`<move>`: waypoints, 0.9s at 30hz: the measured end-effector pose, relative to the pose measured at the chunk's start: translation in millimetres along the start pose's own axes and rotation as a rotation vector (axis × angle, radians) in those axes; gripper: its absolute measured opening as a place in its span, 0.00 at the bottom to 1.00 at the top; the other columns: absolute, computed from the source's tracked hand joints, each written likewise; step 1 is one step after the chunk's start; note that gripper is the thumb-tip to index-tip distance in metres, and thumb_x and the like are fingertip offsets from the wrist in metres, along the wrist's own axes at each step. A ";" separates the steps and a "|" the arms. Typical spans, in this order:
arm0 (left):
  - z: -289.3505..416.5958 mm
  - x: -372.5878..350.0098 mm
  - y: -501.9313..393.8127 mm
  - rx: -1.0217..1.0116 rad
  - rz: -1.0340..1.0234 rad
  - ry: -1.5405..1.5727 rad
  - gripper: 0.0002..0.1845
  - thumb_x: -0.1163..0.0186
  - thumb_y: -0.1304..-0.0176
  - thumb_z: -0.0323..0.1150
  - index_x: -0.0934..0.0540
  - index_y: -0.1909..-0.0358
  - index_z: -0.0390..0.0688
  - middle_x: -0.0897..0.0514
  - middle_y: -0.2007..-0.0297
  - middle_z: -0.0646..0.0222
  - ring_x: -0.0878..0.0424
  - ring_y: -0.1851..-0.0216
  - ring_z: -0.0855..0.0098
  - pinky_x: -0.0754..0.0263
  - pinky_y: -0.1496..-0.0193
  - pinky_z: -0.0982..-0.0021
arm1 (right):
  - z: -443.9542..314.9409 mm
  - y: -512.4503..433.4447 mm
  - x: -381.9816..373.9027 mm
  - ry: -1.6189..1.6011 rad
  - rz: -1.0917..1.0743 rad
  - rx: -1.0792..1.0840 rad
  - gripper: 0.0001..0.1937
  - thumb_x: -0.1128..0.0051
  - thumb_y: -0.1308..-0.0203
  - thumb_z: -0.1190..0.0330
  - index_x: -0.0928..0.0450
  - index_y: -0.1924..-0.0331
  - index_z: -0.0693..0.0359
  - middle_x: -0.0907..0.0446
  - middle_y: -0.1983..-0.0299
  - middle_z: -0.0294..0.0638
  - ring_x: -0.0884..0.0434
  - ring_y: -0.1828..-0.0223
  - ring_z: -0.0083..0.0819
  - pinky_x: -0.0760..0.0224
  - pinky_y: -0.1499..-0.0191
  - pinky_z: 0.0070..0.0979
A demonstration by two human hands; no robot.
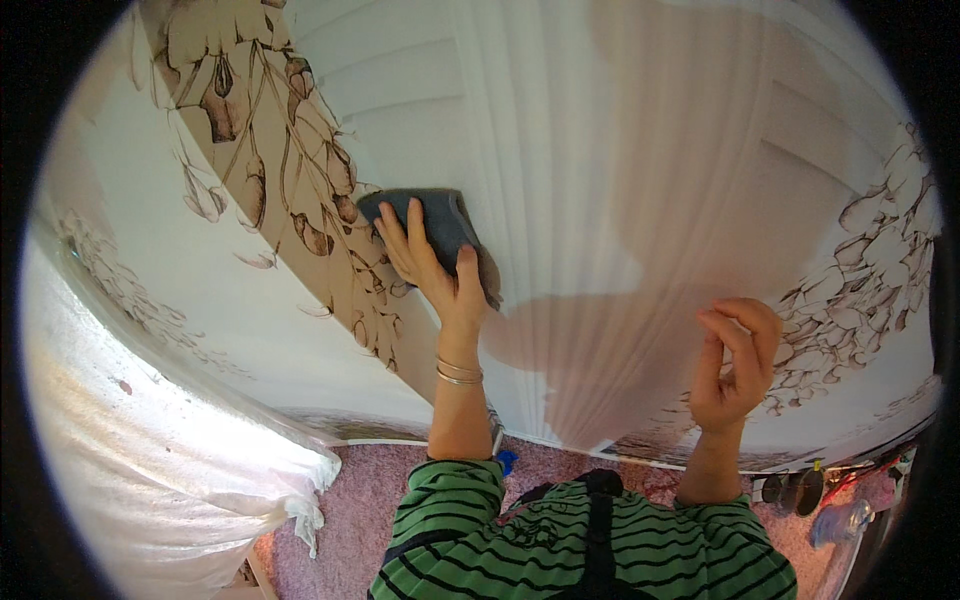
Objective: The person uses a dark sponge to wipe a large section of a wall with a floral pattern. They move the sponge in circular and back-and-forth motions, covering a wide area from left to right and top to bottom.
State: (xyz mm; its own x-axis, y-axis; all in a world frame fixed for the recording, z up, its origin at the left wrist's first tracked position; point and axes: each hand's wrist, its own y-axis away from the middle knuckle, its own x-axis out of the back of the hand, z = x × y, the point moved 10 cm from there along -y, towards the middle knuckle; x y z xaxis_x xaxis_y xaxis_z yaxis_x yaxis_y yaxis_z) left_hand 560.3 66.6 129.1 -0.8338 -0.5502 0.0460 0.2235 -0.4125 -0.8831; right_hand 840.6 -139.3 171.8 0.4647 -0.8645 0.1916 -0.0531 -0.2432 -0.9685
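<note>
My left hand [431, 262] presses a folded dark grey-blue cloth [439, 217] flat against a wall covering [525, 187]. Its fingers are spread over the cloth, with the thumb near the right edge. The wall covering is pale, printed with a fluted column and brown-outlined flowers and leaves [307, 232]. My right hand [739, 367] is raised in front of the wall, right of the column, beside a printed cluster of leaves [840, 300]. Its fingers are loosely curled, a gap shows at the thumb, and I see nothing in it. Whether it touches the wall I cannot tell.
A translucent plastic sheet [150, 450] hangs at lower left. Below the wall lies a pinkish speckled floor [352, 502]. A small blue object [507, 461] is near my left forearm. At lower right are round dark containers [801, 491], a red cord [847, 484] and a clear plastic bottle [840, 523].
</note>
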 end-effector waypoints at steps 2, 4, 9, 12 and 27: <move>-4.5 -3.6 15.5 0.081 0.009 0.020 0.40 0.44 0.39 0.35 0.38 0.21 0.43 0.53 0.18 0.50 0.63 0.17 0.44 0.75 0.20 0.40 | 2.4 0.2 1.6 -0.002 0.002 0.005 0.14 0.42 0.48 0.84 0.13 0.60 0.62 0.16 0.57 0.43 0.20 0.53 0.41 0.28 0.50 0.35; -2.3 -6.8 24.1 0.093 0.012 0.008 0.41 0.45 0.39 0.35 0.39 0.21 0.43 0.54 0.17 0.50 0.63 0.17 0.44 0.75 0.20 0.40 | 4.9 -0.4 2.8 0.003 0.008 0.014 0.13 0.42 0.47 0.84 0.13 0.60 0.62 0.16 0.57 0.42 0.20 0.53 0.41 0.28 0.50 0.34; -0.6 -5.4 11.9 0.113 0.068 0.036 0.40 0.46 0.38 0.35 0.39 0.20 0.44 0.54 0.17 0.50 0.63 0.17 0.43 0.75 0.20 0.40 | 9.2 0.5 5.7 0.002 0.007 0.021 0.13 0.42 0.47 0.84 0.13 0.59 0.62 0.16 0.56 0.43 0.20 0.52 0.40 0.28 0.51 0.34; 11.2 -6.2 -1.8 0.079 0.099 0.034 0.40 0.47 0.38 0.34 0.39 0.20 0.43 0.54 0.18 0.49 0.63 0.17 0.43 0.76 0.21 0.40 | 11.9 1.7 6.7 -0.002 0.003 0.010 0.14 0.42 0.47 0.84 0.13 0.59 0.62 0.16 0.56 0.43 0.21 0.52 0.40 0.28 0.51 0.34; 40.7 -31.2 55.6 -0.194 -0.065 -0.043 0.38 0.43 0.42 0.37 0.31 0.26 0.44 0.50 0.19 0.42 0.60 0.19 0.36 0.74 0.22 0.35 | 24.5 0.3 21.7 0.020 0.016 0.025 0.12 0.42 0.46 0.84 0.13 0.60 0.63 0.16 0.57 0.43 0.20 0.53 0.41 0.27 0.52 0.34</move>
State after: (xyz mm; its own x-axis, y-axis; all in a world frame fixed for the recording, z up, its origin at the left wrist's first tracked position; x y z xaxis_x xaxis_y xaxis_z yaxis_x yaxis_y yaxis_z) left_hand 619.3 31.4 97.6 -0.8202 -0.5589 0.1222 0.0649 -0.3032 -0.9507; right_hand 872.3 -147.3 171.8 0.4459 -0.8770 0.1790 -0.0382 -0.2185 -0.9751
